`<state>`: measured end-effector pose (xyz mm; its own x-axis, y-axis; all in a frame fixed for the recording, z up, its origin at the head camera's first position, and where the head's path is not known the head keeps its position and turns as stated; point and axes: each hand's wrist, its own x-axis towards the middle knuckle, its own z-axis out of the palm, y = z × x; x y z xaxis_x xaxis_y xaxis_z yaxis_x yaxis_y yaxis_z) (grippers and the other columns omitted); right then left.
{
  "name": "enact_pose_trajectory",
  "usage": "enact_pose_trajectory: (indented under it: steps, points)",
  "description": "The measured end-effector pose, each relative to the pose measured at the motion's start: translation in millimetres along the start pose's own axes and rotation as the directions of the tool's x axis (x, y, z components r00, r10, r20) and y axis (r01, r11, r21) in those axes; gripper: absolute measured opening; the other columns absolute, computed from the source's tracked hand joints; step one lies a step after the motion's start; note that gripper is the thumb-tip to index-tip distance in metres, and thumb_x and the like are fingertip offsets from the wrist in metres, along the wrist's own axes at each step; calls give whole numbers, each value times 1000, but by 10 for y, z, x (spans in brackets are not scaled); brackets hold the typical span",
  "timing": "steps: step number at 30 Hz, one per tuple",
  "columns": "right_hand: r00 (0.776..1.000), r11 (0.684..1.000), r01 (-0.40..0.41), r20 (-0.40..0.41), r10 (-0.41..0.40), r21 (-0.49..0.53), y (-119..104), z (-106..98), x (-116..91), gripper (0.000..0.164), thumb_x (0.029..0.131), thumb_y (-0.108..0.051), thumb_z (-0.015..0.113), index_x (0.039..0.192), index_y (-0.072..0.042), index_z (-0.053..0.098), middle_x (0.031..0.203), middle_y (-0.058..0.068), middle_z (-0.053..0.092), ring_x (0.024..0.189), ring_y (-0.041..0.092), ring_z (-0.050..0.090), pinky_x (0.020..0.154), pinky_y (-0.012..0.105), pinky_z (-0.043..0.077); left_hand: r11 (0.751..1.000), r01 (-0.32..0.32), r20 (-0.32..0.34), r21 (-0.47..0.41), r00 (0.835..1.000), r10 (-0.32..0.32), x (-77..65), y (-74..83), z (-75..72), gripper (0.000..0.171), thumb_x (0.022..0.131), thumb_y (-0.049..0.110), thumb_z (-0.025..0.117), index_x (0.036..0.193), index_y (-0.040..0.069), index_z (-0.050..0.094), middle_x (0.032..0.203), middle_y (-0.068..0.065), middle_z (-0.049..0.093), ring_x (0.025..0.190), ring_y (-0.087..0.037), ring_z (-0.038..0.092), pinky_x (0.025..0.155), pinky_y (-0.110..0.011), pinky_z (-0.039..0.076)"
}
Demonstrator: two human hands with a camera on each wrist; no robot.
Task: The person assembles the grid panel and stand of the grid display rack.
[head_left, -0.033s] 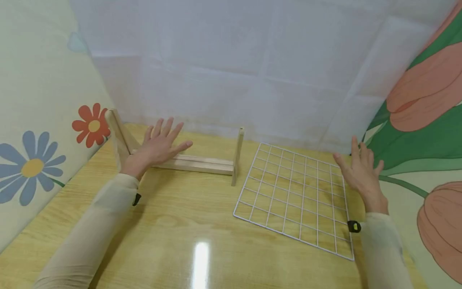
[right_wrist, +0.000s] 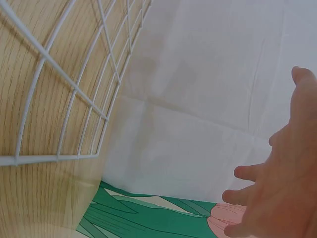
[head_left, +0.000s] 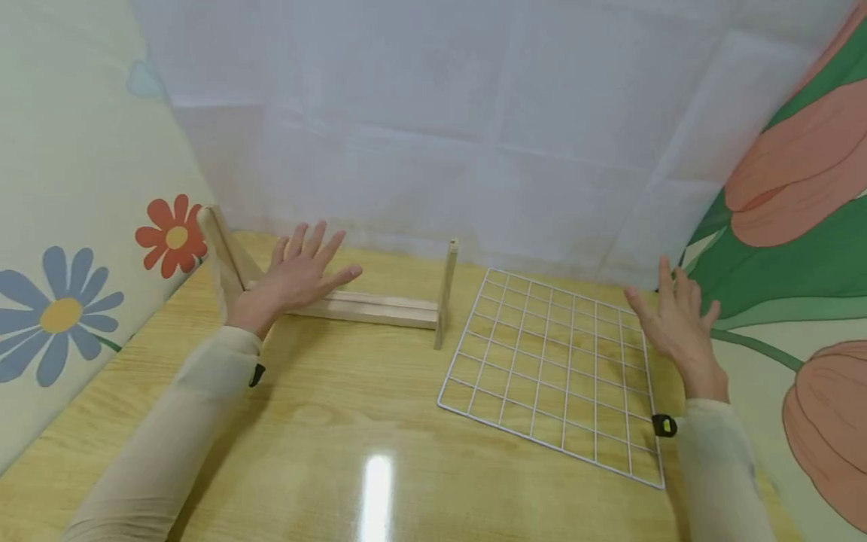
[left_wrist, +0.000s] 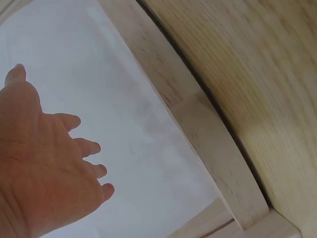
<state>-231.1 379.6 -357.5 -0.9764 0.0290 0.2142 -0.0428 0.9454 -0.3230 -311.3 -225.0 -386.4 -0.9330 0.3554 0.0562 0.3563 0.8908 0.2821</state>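
Observation:
My left hand [head_left: 291,278] is spread, palm down, above a pale wooden stand [head_left: 379,309] on the left half of the table. The stand has a long low bar between two uprights; my hand and wrist hide part of its left end. In the left wrist view the wooden bar [left_wrist: 168,94] lies beside that hand, with a gap between them. My right hand [head_left: 680,331], its fingers spread, hovers by the right edge of a white wire grid panel [head_left: 549,361] lying flat. The right wrist view shows the grid [right_wrist: 74,89] apart from that hand. Neither hand holds anything.
The wood-grain table [head_left: 325,452] has a bright light reflection near its front. A white cloth [head_left: 440,135] hangs behind it. Flower-printed sheets stand at the left [head_left: 61,173] and right [head_left: 779,316] sides, the right one close to my right hand.

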Motion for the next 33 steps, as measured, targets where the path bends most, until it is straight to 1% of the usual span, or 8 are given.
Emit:
enact_pose_trajectory:
  steps: [4,8,13,17,20,27,30,33]
  points:
    - [1000,1000,-5,6,5,8,9,51,22,90,103,-67,31,162,-15,-11,163,32,-4,145,57,-2,99,83,-10,1000,-23,-52,7,998,24,23,23,-45,93,99,74,31,165,15,4,168,-19,-11,149,-40,-22,112,-66,-13]
    - [1000,1000,15,-12,-15,27,11,104,34,88,104,-64,34,163,-13,-7,162,35,4,143,60,10,100,83,5,997,-81,-212,6,974,81,-2,176,-122,85,102,66,38,165,14,14,167,-21,9,151,-45,6,113,-68,6]
    - [991,998,65,-123,-62,22,-23,140,7,76,107,-52,39,161,-2,21,149,36,38,127,57,42,94,74,35,976,-218,-431,23,878,207,-122,553,-153,64,104,40,57,156,8,39,150,-21,45,130,-43,48,99,-69,36]
    - [985,997,71,-163,-64,38,-34,176,-82,66,107,-46,42,153,1,39,136,29,54,114,49,55,84,67,44,941,-335,-532,52,788,309,-235,838,-110,55,100,23,64,149,6,48,135,-21,57,106,-41,62,86,-65,46]
    - [988,996,72,-139,-64,56,-13,202,-137,66,107,-46,42,152,2,41,135,29,54,114,47,56,83,66,45,917,-395,-552,55,753,358,-300,1013,-89,55,99,20,65,149,7,46,126,-19,61,91,-37,64,82,-61,49]
    - [998,995,59,-8,-59,86,38,297,-91,73,107,-53,41,154,2,35,139,33,48,120,51,51,87,68,44,868,-491,-521,66,725,450,-416,1402,-110,48,100,24,64,142,5,50,109,-12,62,86,-28,62,73,-51,50]
    - [998,996,46,36,-48,75,69,306,-63,76,107,-54,40,153,5,34,143,35,43,125,53,46,93,70,40,823,-558,-484,110,693,535,-345,1594,-42,42,99,21,64,136,3,55,107,-11,63,81,-23,60,67,-44,51]
    - [996,998,33,75,-38,61,105,286,-56,79,106,-56,39,152,8,34,148,37,36,131,56,38,98,72,35,789,-597,-425,144,683,594,-179,1779,98,40,99,19,65,135,3,56,109,-10,62,77,-19,58,66,-38,52]
